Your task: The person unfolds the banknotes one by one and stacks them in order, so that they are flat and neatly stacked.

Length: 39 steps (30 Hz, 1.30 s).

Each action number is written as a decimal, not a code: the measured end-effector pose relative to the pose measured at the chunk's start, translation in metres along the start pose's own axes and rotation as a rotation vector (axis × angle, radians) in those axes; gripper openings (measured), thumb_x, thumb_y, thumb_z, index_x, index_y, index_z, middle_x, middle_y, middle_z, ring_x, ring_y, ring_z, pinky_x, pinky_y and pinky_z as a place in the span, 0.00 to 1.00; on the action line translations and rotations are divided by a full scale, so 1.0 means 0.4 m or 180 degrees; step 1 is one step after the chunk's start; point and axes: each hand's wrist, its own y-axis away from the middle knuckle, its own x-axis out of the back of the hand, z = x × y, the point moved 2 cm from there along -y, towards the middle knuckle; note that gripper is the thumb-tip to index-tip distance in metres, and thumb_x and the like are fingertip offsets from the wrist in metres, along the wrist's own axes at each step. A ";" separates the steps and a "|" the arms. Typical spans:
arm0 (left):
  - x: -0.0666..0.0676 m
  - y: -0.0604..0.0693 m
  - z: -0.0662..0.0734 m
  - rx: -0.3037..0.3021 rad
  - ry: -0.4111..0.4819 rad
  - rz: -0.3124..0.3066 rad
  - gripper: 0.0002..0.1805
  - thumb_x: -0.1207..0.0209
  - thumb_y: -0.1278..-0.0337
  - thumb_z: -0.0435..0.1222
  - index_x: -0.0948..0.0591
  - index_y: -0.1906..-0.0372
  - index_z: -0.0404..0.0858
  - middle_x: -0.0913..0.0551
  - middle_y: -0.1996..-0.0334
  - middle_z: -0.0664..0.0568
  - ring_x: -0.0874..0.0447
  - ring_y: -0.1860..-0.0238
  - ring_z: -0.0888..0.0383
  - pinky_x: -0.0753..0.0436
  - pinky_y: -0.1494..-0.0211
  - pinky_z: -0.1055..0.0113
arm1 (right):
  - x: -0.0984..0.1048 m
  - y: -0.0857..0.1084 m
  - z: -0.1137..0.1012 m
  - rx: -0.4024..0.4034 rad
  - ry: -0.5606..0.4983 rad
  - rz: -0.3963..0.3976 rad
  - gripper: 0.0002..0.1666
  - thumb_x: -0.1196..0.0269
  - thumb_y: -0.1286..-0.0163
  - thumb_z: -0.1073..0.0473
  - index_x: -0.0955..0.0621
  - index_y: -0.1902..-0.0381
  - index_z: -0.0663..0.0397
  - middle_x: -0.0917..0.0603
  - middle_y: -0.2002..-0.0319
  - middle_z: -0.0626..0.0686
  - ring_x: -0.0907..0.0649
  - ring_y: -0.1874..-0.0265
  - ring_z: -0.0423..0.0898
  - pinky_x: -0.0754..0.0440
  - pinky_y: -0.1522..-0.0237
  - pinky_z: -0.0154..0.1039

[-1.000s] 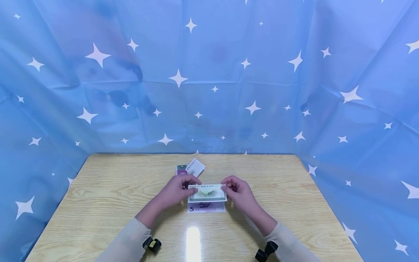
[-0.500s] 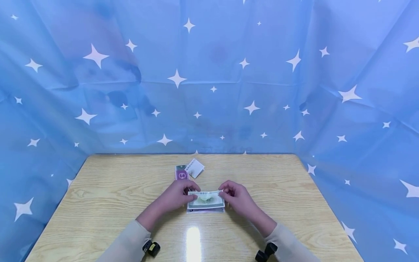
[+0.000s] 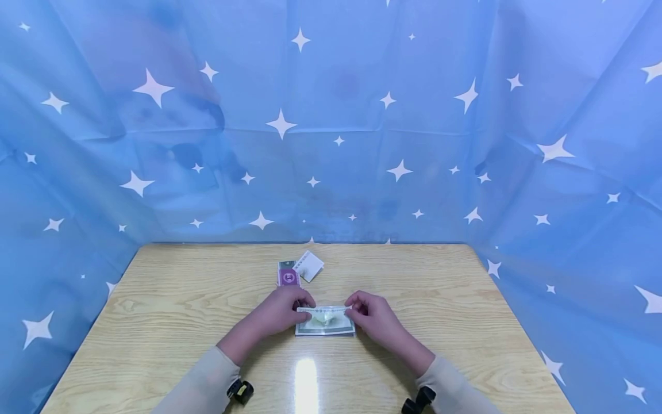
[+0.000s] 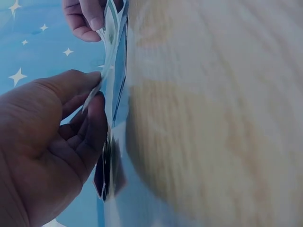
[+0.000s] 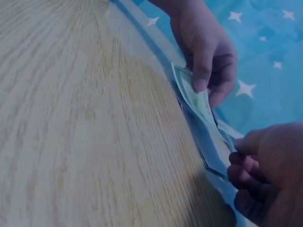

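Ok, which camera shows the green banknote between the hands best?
The head view: it shows nearly the whole face of the green banknote, pinched by the left hand and right hand. Left wrist shows it nearly edge-on; right wrist shows it slanted, partly covered.

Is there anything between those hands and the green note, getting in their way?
Nothing visible: the left hand and right hand pinch the green note near its ends. The purple note and white paper lie farther back, not between.
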 end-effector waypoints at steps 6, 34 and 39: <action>-0.001 -0.004 0.008 0.0028 -0.0186 -0.0061 0.10 0.24 0.34 0.33 0.08 0.51 0.45 0.14 0.61 0.63 0.17 0.58 0.63 0.14 0.49 0.58 | -0.004 -0.001 -0.004 0.0012 0.0154 0.0035 0.05 0.28 0.23 0.66 0.12 0.54 0.52 0.18 0.69 0.44 0.21 0.70 0.40 0.21 0.66 0.33; -0.005 -0.008 0.016 0.0025 -0.0806 0.0050 0.12 0.20 0.39 0.39 0.12 0.56 0.46 0.20 0.62 0.57 0.23 0.61 0.61 0.16 0.52 0.58 | -0.019 -0.002 -0.008 0.0197 0.1216 0.0075 0.06 0.26 0.26 0.64 0.12 0.55 0.50 0.22 0.70 0.39 0.24 0.71 0.36 0.21 0.66 0.34; -0.006 -0.004 0.017 -0.0013 -0.0795 0.0064 0.12 0.20 0.40 0.38 0.13 0.57 0.45 0.21 0.62 0.56 0.23 0.62 0.61 0.17 0.53 0.58 | -0.020 -0.003 -0.012 0.0206 0.1250 0.0091 0.06 0.25 0.26 0.64 0.13 0.56 0.49 0.23 0.69 0.40 0.25 0.71 0.37 0.22 0.66 0.35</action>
